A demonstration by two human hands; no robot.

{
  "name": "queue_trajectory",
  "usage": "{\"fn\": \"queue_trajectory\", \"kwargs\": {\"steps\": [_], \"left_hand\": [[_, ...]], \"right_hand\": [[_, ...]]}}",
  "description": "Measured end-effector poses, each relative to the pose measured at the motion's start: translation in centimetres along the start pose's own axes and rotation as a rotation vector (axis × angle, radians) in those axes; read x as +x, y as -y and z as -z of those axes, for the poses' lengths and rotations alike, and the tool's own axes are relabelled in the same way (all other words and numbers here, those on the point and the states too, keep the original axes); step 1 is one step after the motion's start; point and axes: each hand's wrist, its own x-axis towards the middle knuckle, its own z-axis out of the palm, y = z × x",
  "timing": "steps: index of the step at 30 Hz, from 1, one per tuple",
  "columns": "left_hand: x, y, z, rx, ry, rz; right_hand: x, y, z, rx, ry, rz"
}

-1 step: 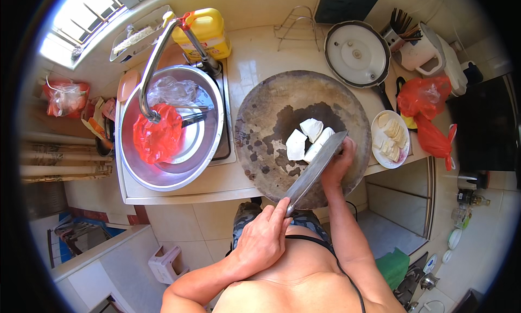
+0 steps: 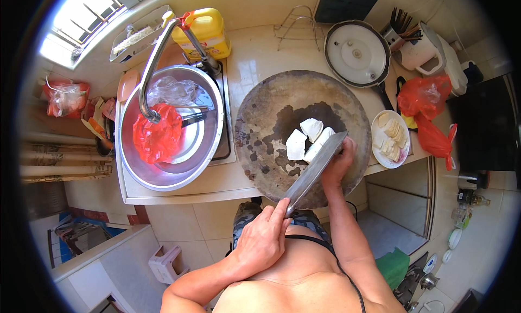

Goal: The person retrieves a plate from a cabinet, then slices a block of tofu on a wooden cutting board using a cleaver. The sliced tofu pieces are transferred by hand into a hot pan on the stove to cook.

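A long-bladed cleaver (image 2: 316, 171) slants over the round wooden chopping board (image 2: 266, 104). My left hand (image 2: 263, 231) is closed around its handle, close to my belly. White blocks that look like tofu (image 2: 296, 145) lie on the wet middle of the board, in several pieces; the blade partly covers the nearest ones. Right of the blade, close to its far end, is my right hand (image 2: 337, 164) with its fingers curled in. The blade hides part of these fingers, and what they hold does not show.
To the left, a metal basin (image 2: 205, 150) under the tap (image 2: 145, 90) holds a red plastic bag (image 2: 157, 134). Right of the board are a plate of pale slices (image 2: 384, 160), red bags (image 2: 426, 96) and a round pan or lid (image 2: 347, 47). A yellow jug (image 2: 209, 36) stands behind.
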Motion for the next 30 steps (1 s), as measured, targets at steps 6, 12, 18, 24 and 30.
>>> {"fn": "queue_trajectory", "kwargs": {"steps": [6,12,18,24,30], "left_hand": [[0.0,-0.2,0.3,0.005,0.021,0.010],[0.7,-0.4,0.2,-0.018,0.029,0.013],[1.9,-0.8,0.4,-0.061,0.041,0.034],[4.6,-0.9,-0.5,-0.098,0.032,0.040],[5.6,-0.8,-1.2,-0.088,0.016,0.049]], "right_hand": [[0.1,-0.1,0.0,0.000,-0.004,0.017],[0.2,0.0,0.0,0.001,-0.001,-0.007],[0.5,0.3,0.0,-0.010,0.005,-0.035],[0.7,0.6,0.0,-0.062,0.005,-0.028],[0.7,0.7,-0.1,-0.074,0.002,-0.029]]}}
